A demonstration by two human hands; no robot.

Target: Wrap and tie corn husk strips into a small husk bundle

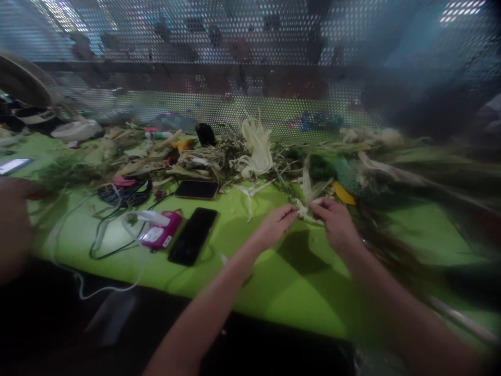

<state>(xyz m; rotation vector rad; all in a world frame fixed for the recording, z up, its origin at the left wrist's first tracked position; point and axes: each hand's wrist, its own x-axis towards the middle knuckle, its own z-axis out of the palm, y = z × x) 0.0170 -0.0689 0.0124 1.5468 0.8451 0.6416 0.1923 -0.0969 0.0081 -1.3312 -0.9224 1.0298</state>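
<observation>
Both my hands reach over a bright green table (297,282). My left hand (276,225) and my right hand (337,223) pinch the two sides of a pale corn husk piece (307,201), fingers closed on it. The husk strips fan upward between the fingertips. A heap of dried husks and green stalks (219,156) runs along the back of the table just behind my hands, with a pale husk bundle (256,146) standing up in it. A yellow piece (343,194) lies right of the husk.
Two dark phones (192,236) (196,189) lie left of my hands, beside a pink device (160,232) with white and black cables (113,230). Another person's hand (13,219) shows at the far left. A perforated metal screen (250,57) walls the back.
</observation>
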